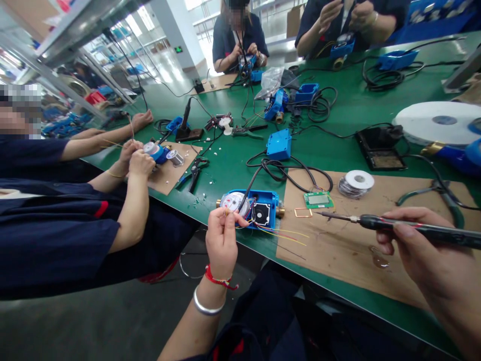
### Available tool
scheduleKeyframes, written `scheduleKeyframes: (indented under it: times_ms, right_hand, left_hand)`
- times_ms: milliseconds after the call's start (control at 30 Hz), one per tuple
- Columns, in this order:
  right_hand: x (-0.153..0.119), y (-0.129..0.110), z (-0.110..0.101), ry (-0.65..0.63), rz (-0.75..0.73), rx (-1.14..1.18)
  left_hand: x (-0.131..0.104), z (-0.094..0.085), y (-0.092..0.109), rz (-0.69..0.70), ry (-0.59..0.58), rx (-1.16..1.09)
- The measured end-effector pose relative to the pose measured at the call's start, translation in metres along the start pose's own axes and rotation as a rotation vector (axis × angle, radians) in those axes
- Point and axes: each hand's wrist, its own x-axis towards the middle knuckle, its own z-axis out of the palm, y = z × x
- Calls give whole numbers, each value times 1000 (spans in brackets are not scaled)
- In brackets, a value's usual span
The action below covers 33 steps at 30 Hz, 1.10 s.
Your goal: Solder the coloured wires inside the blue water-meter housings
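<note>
Counter: green counter (338, 130), long, strewn with cables and blue housings; other people sit along its left edge and far end.
Cardboard mat: brown cardboard mat (338, 250) lying flat at the near edge of the counter, under the right hand.
Blue meter: blue meter (250, 206) with a round dial, at the near edge just left of the mat, thin coloured wires trailing from it onto the mat.
Soldering iron: soldering iron (394, 223) held level above the mat, tip pointing left toward the meter.
Solder reel: solder reel (356, 183) on the far side of the mat.
Circuit board: small green circuit board (318, 199) on the mat's far left corner, beside the meter.
Left hand: left hand (221, 240) at the meter's near side, fingers pinched together on a thin wire.
Right hand: right hand (421, 245) over the mat, fingers clamped on the soldering iron's handle.
</note>
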Motion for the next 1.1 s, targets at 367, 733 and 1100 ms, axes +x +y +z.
scheduleKeyframes:
  times_ms: [367,733,1100]
  right_hand:
    - [7,17,-28,-64,-2,-117]
    - [-4,24,-47,-213,24,-195]
    - [-18,19,-30,-337,41,-88]
  left_hand:
    - [12,5,12,-206,11,35]
    - [13,13,5,-148,149,85]
    - [12,14,4,-136,163,136]
